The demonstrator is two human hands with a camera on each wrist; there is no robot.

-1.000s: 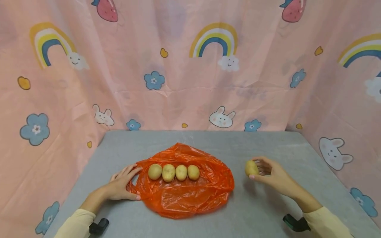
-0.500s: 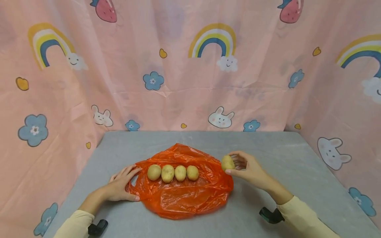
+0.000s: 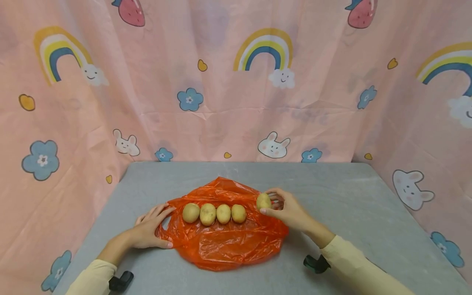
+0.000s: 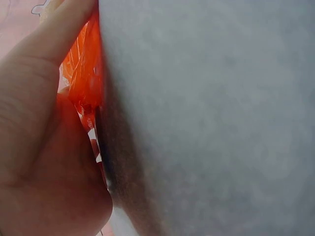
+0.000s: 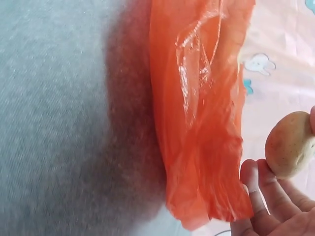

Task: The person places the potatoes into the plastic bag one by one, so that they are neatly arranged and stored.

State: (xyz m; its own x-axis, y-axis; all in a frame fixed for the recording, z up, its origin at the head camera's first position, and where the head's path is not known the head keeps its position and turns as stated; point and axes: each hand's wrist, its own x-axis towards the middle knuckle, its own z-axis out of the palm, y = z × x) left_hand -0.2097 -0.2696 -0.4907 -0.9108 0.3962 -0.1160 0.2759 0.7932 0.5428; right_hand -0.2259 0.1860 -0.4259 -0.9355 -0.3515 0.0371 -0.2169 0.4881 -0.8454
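A red plastic bag (image 3: 236,250) lies spread flat on the grey table. Several yellow potatoes (image 3: 208,214) sit side by side in a row on it. With thumb and fingertips, my right hand (image 3: 293,213) holds another potato (image 3: 263,201) above the bag's right part, a little right of the row. The right wrist view also shows this held potato (image 5: 290,145) beside the crumpled bag edge (image 5: 202,118). My left hand (image 3: 147,230) rests at the bag's left end, fingers extended and thumb spread apart. Up close, the left wrist view has red plastic (image 4: 86,64) by the thumb.
A pink patterned curtain (image 3: 221,123) hangs behind the table (image 3: 332,184) and along both sides. Dark wrist-worn devices sit below each wrist, one at the left (image 3: 121,282) and one at the right (image 3: 316,264).
My right hand has carried its potato leftward, from over the table right of the bag to above the bag. The left hand and the row of potatoes have stayed in place.
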